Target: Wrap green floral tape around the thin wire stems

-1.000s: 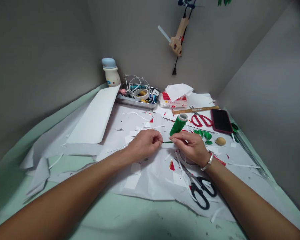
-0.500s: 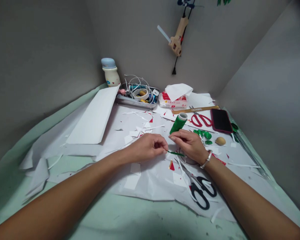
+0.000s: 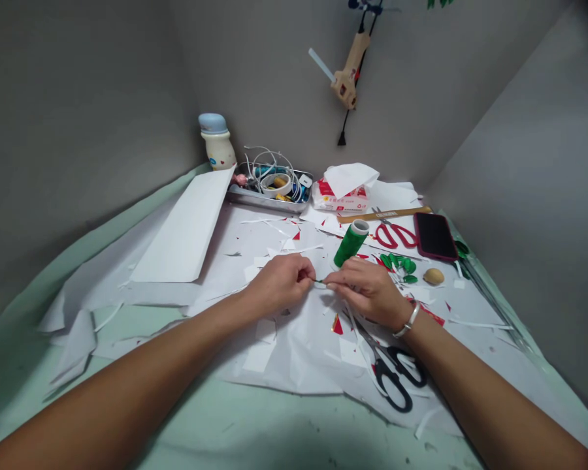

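Observation:
A thin green piece, like a wire or narrow stem (image 3: 319, 281), spans the small gap between my two hands. My left hand (image 3: 287, 279) pinches its left end between thumb and fingers. The fingertips of my right hand (image 3: 370, 290) are closed on the other end, and most of the piece is hidden in them. Just behind the right fingers stands a spool of green thread (image 3: 350, 245), leaning slightly. Small green leaf-like pieces (image 3: 400, 264) lie in a pile beyond the right hand. Black-handled scissors (image 3: 392, 378) rest below the right wrist.
Red-handled scissors (image 3: 394, 236), a phone (image 3: 435, 236) and a brown egg-shaped thing (image 3: 434, 277) lie at the right. At the back are a metal tray (image 3: 269, 201) of supplies, a tissue pack (image 3: 340, 198) and a bottle (image 3: 217, 147). A glue gun (image 3: 345, 85) hangs above paper scraps.
My left hand has shifted slightly left and up. My right hand has come down and closed on the free end of the green piece, which earlier stuck out from the left fingers.

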`<state>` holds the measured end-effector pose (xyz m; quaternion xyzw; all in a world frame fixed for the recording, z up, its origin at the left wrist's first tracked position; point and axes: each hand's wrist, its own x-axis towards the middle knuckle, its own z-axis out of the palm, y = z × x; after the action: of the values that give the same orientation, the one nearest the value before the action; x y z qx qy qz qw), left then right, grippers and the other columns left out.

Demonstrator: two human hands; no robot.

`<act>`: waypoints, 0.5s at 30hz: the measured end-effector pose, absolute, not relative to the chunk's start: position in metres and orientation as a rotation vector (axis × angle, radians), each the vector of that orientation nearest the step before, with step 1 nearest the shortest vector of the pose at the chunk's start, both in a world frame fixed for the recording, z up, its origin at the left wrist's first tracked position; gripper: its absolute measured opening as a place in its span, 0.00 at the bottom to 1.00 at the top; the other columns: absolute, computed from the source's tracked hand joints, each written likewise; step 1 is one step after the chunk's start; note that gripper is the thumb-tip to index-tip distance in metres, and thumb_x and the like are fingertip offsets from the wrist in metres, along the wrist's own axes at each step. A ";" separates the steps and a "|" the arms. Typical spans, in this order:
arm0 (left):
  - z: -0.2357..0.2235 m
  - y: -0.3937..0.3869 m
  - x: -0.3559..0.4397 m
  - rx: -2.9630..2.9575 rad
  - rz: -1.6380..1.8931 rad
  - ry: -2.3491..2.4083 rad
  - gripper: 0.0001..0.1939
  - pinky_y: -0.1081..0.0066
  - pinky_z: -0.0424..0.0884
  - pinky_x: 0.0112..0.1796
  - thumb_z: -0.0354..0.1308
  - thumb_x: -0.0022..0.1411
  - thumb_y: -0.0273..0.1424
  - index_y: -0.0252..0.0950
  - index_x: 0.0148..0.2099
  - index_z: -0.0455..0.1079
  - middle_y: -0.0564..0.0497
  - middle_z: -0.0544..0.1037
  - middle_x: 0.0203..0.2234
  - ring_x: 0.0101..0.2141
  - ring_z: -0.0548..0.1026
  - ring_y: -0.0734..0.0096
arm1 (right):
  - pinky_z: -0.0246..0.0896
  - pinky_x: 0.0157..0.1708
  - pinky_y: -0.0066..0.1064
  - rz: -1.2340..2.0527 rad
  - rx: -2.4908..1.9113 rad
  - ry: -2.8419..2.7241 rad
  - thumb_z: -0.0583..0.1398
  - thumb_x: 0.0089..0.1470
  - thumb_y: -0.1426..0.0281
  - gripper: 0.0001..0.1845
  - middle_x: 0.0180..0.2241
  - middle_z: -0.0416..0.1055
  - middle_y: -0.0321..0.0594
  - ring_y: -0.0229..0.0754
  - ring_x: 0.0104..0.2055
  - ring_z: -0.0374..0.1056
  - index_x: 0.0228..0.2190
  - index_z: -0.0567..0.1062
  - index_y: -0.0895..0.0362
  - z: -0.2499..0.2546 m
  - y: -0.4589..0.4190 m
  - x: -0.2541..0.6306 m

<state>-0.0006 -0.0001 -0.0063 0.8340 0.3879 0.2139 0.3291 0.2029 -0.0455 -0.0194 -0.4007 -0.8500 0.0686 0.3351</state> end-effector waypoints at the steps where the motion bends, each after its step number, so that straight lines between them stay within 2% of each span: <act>1: -0.005 -0.001 0.000 2.179 0.508 0.959 0.07 0.72 0.62 0.31 0.53 0.52 0.25 0.35 0.32 0.73 0.51 0.75 0.27 0.27 0.69 0.72 | 0.56 0.30 0.30 0.207 -1.066 -2.167 0.56 0.59 0.67 0.10 0.24 0.68 0.37 0.37 0.28 0.61 0.33 0.78 0.55 -0.020 -0.044 0.205; 5: 0.004 -0.005 0.000 2.038 0.384 0.730 0.07 0.73 0.63 0.30 0.54 0.52 0.27 0.35 0.33 0.73 0.52 0.75 0.27 0.28 0.69 0.74 | 0.56 0.29 0.29 0.340 -1.147 -2.030 0.57 0.58 0.67 0.10 0.23 0.69 0.37 0.37 0.28 0.62 0.33 0.78 0.55 -0.025 -0.038 0.211; 8: 0.010 -0.003 0.000 1.844 0.443 0.703 0.06 0.74 0.62 0.28 0.56 0.54 0.30 0.34 0.34 0.72 0.53 0.73 0.25 0.25 0.67 0.76 | 0.57 0.30 0.28 0.389 -1.146 -2.056 0.56 0.59 0.68 0.10 0.26 0.72 0.37 0.37 0.29 0.64 0.34 0.78 0.55 -0.031 -0.037 0.208; 11: 0.009 0.001 0.000 1.759 0.613 0.812 0.06 0.74 0.63 0.29 0.57 0.54 0.32 0.34 0.33 0.71 0.53 0.72 0.25 0.25 0.67 0.76 | 0.57 0.32 0.29 0.306 -1.107 -2.204 0.56 0.59 0.68 0.10 0.26 0.73 0.37 0.37 0.30 0.64 0.35 0.78 0.54 -0.032 -0.042 0.201; 15: 0.000 0.004 0.000 1.931 0.750 1.070 0.05 0.72 0.64 0.32 0.54 0.54 0.28 0.35 0.32 0.71 0.51 0.74 0.27 0.28 0.69 0.73 | 0.54 0.31 0.30 0.132 -1.052 -2.369 0.56 0.59 0.67 0.11 0.23 0.69 0.37 0.38 0.28 0.60 0.34 0.78 0.55 -0.026 -0.048 0.195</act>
<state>-0.0003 0.0041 0.0003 0.7611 0.4218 0.2958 0.3941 0.1951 -0.0480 -0.0265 -0.3903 -0.8790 0.0489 0.2695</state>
